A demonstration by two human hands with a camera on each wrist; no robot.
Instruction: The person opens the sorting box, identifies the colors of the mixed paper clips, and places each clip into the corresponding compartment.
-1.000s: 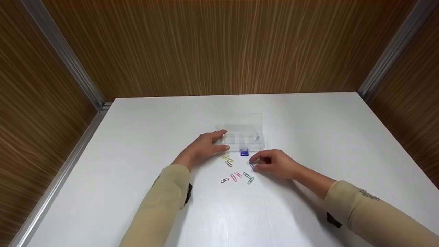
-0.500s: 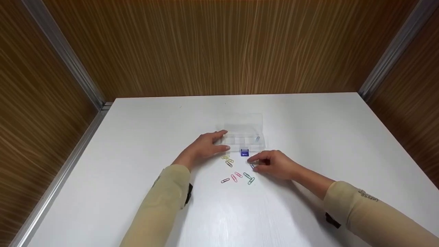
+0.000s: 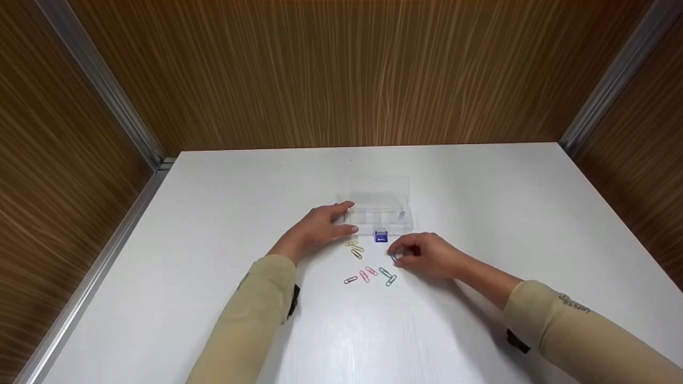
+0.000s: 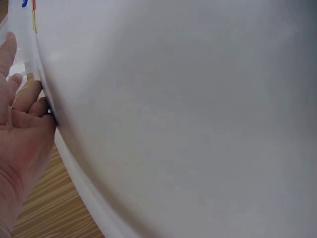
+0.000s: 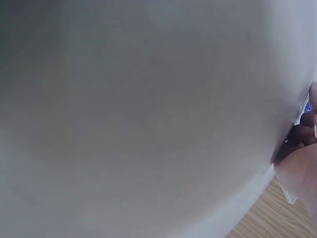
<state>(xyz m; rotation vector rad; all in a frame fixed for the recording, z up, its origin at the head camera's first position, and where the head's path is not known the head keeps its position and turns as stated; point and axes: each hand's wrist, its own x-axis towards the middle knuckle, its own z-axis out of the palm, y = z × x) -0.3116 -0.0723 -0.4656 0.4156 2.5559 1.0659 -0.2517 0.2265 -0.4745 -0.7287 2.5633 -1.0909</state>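
Observation:
In the head view, a small clear plastic box (image 3: 367,229) with compartments stands with its lid (image 3: 379,186) raised, and a blue paper clip (image 3: 402,214) lies in its right compartment. My left hand (image 3: 322,225) rests at the box's left end, forefinger at the back and thumb along the front edge, both fairly straight. Right of centre, my right hand (image 3: 431,256) pinches another blue paper clip (image 3: 394,257) between thumb and forefinger, low over the table. The wrist views catch only part of each hand, at the frame's edge.
Yellow paper clips (image 3: 354,246), a dark one (image 3: 350,280), pink ones (image 3: 364,276) and green ones (image 3: 388,277) lie loose on the white table (image 3: 341,330). A dark blue label (image 3: 381,237) marks the box front. Wood-grain panels (image 3: 363,74) enclose the table.
My right forefinger spread a little away from the thumb, then drew back in at the blue paper clip, which has turned slightly. My left hand and the box have stayed put.

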